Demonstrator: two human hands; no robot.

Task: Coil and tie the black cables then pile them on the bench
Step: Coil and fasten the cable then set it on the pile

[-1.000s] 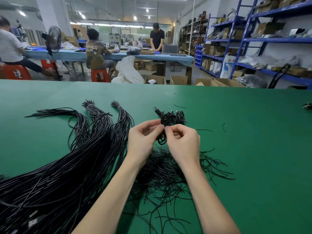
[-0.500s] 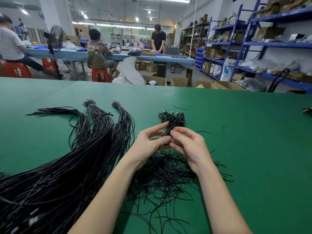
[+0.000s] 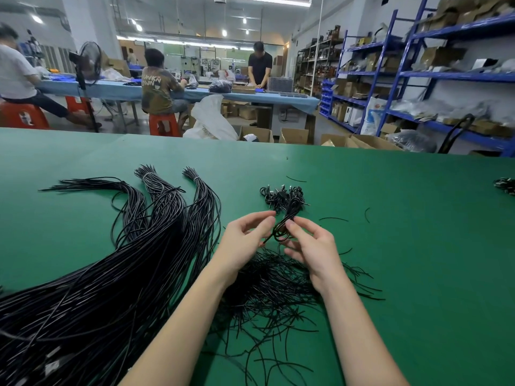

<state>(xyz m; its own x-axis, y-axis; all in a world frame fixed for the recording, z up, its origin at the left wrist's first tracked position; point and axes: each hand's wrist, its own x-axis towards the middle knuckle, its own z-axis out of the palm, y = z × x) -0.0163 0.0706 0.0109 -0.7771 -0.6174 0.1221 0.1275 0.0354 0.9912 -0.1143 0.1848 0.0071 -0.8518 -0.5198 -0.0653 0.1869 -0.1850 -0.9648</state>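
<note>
A small coiled black cable (image 3: 287,218) is held up between both hands over the green bench (image 3: 404,246). My left hand (image 3: 245,240) pinches its lower end with thumb and fingers. My right hand (image 3: 312,243) pinches the coil near its middle, other fingers spread. Just behind lies a pile of tied coils (image 3: 281,195). A heap of thin black ties (image 3: 278,291) spreads under my wrists. Long bundles of uncoiled black cables (image 3: 117,263) fan out on the left.
Stray ties (image 3: 333,218) lie right of the pile, and another coil cluster (image 3: 505,185) sits at the bench's right edge. Beyond the far edge are cardboard boxes (image 3: 295,135), blue shelving (image 3: 418,79) and people at a blue table.
Both hands have opened slightly and the coil now stands out between the fingertips, tilted toward the pile. The camera view has shifted a little downward.
</note>
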